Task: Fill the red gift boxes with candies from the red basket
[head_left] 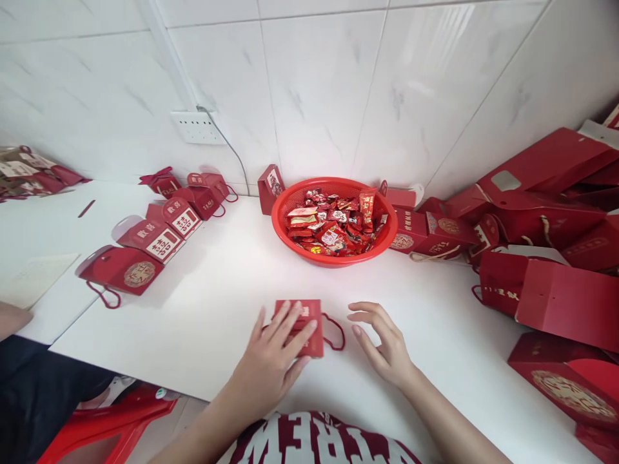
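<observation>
A small red gift box [314, 312] lies on the white table in front of me, with gold print on it and a dark red cord handle [342, 338] looping out on its right. My left hand [275, 351] rests on top of the box, fingers stretched and spread, covering much of its face. To the right of the cord, my right hand [382, 338] hovers with fingers apart and slightly curved, touching nothing. Beyond both hands stands a red plastic basket [333, 259] full of wrapped sweets [333, 225].
Several red gift boxes [145, 238] form a row at the left. A large pile of red boxes [565, 283] fills the right side. Behind is a tiled wall with a socket strip [197, 127]. At far left show another person's arm [12, 319] and a red stool [116, 419].
</observation>
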Tool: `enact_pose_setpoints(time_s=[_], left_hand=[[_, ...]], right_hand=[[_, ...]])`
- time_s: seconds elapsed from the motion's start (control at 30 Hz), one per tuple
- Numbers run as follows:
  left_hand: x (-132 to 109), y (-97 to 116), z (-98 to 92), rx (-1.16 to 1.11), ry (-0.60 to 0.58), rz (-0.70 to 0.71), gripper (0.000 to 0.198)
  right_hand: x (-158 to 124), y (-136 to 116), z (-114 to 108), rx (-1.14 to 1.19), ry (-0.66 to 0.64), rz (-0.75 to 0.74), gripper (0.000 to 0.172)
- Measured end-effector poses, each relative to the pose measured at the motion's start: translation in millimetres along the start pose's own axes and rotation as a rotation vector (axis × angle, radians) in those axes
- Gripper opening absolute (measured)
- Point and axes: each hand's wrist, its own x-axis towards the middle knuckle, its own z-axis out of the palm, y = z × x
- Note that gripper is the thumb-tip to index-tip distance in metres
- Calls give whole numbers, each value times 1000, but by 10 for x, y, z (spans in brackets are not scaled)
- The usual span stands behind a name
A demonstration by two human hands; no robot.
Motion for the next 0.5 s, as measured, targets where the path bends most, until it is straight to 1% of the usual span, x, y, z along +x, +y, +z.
enact_pose_setpoints(time_s=[0.07,0.17,0.23,0.3,0.37,0.4,0.5], left_hand=[[-143,-37,-3,107,37,-244,52],[-273,-161,-27,250,78,-636,57],[-310,-311,-70,294,77,-822,59],[-348,-513,-131,307,73,-967,59],[-426,-739,-196,303,82,-1065,59],[-486,-849,-225,292,87,-1082,59],[-753,-1130,-281,254,67,-1039,53]], right_hand=[[-15,49,-5,-8,35,45,25],[-21,93,-19,-19,34,54,23],[-22,105,-21,-24,16,52,23],[-29,110,-12,-21,-19,47,23],[-41,117,4,-20,-61,30,24],[-49,123,13,-22,-82,20,24],[-72,157,30,-42,-128,0,25]])
